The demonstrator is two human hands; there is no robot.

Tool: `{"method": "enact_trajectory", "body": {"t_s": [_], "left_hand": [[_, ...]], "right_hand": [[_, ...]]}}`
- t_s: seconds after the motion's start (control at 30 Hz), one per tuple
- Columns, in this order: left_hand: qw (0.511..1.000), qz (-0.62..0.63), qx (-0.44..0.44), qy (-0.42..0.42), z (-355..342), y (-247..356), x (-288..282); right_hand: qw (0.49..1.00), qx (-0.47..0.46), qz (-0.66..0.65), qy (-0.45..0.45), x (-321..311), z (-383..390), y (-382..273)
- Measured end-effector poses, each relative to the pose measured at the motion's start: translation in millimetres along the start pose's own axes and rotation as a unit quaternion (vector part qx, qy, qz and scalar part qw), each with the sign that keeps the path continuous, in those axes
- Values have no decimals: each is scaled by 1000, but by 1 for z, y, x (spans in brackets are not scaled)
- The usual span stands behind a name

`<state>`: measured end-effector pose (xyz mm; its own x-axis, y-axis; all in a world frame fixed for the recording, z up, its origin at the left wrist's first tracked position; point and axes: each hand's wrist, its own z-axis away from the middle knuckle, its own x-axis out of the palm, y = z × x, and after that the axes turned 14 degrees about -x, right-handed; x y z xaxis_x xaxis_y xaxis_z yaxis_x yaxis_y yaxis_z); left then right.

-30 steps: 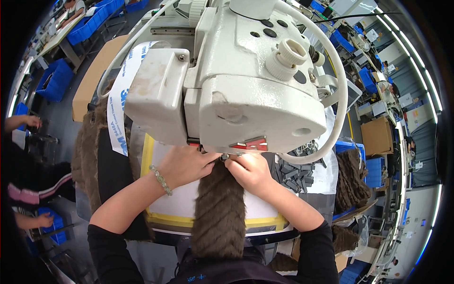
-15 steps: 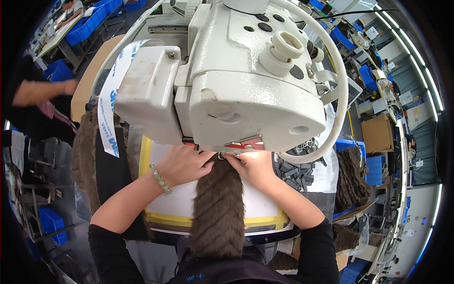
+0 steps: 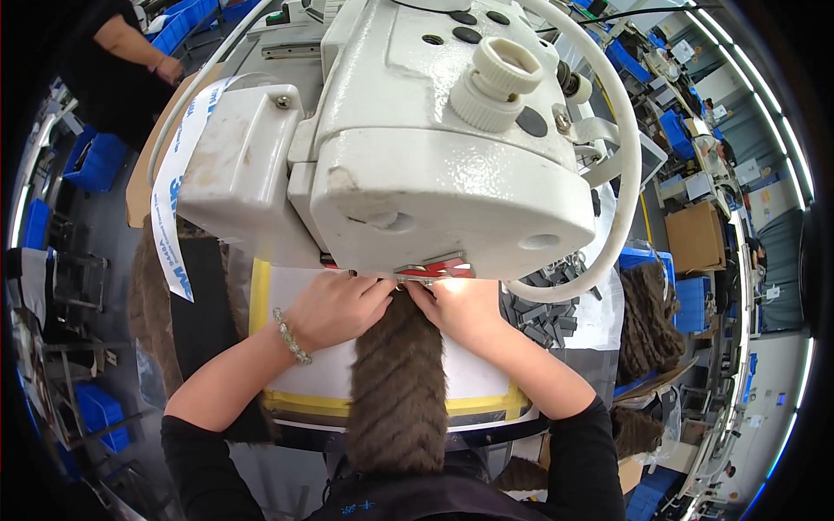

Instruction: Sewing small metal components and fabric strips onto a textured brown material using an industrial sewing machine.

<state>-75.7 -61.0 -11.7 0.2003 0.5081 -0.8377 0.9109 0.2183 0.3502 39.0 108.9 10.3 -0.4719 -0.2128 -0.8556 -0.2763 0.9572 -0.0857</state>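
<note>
My left hand, with a bead bracelet at the wrist, grips the upper end of a brown fur strip with chevron lines, fingers curled beside the needle area. My right hand pinches that end from the right, its fingertips partly hidden under the white sewing machine's head. The strip runs down over a white work plate edged with yellow tape toward my body. A red-and-silver emblem sits just above my fingers.
Dark small pieces lie right of my hands. Brown fur and dark material lie left, behind a hanging white printed tape. Fur fills a blue bin at right. A co-worker stands at upper left.
The co-worker has moved from the left side toward the upper left, their arm swinging up. My hands stay at the strip's end with slight finger shifts. The view has shifted slightly.
</note>
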Motion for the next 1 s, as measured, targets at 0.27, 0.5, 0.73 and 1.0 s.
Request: {"method": "enact_trajectory", "body": {"t_s": [0.27, 0.5, 0.73, 1.0], "left_hand": [[997, -71, -9, -27, 2, -4, 18], [996, -79, 21, 31, -3, -5, 18], [998, -45, 17, 39, -2, 1, 15], [996, -58, -47, -45, 5, -3, 18]], "right_hand": [[999, -33, 6, -8, -1, 4, 5], [999, -38, -13, 0, 6, 10, 9], [999, -36, -9, 21, 2, 2, 8], [994, -67, -85, 26, 10, 8, 24]]}}
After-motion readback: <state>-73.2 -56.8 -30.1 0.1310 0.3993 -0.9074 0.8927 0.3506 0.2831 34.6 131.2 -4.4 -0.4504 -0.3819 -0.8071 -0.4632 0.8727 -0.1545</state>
